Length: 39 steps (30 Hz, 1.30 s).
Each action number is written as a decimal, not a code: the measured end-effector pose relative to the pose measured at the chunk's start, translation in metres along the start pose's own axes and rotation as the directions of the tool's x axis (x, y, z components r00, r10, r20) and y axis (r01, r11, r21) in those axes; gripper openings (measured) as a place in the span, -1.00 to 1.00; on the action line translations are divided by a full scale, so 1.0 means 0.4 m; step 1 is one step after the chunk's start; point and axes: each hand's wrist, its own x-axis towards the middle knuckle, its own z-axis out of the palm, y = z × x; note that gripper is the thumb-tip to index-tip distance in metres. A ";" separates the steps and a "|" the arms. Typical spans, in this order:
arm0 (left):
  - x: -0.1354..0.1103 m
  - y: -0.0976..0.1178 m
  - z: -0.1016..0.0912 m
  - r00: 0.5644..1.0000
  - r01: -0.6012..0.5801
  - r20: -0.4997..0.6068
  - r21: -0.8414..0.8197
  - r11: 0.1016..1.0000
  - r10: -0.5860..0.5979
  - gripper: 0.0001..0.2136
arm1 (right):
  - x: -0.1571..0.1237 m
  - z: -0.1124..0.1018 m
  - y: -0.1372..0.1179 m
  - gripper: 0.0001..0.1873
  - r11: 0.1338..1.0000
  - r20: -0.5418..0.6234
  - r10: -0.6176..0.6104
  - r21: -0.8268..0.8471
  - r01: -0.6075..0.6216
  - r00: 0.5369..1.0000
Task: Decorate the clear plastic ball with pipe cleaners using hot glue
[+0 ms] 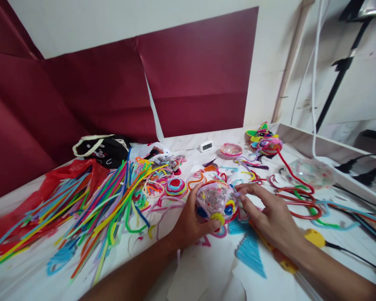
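My left hand [188, 217] is wrapped round the left side of a clear ball [214, 196] trimmed with pipe cleaners. Blue and yellow coiled discs and a yellow coil sit on the ball's near face, and pale pink strips cross it. Thumb and fingers of my right hand [266, 213] pinch together at the ball's right edge, on a short lilac pipe cleaner [238, 194]. Under my right forearm lies a yellow hot glue gun [315, 238], partly hidden. Blue-coloured paper pieces [250, 255] lie beneath and in front of the ball.
Many loose pipe cleaners [113, 200] spread to the left, some in a red plastic bag [90, 167]. Behind are a black bag [106, 151], a small digital clock [206, 146], a clear bowl [231, 150] and a colourful pipe-cleaner figure [265, 140]. A power strip [347, 171] stands right.
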 end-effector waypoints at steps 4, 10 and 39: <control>0.001 0.003 -0.001 1.000 -0.001 0.008 0.014 1.000 0.000 -0.11 | -0.001 0.001 0.000 -0.80 1.000 0.007 0.010 0.003 -0.010 1.000; 0.002 0.011 0.001 1.000 -0.012 -0.009 0.020 1.000 0.012 -0.13 | -0.001 0.000 0.002 -0.80 1.000 -0.004 0.010 0.006 -0.010 1.000; 0.008 -0.002 0.000 0.999 -0.034 -0.001 0.013 0.999 0.034 -0.18 | 0.003 -0.004 -0.008 -0.93 0.981 -0.073 -0.193 -0.052 0.189 0.979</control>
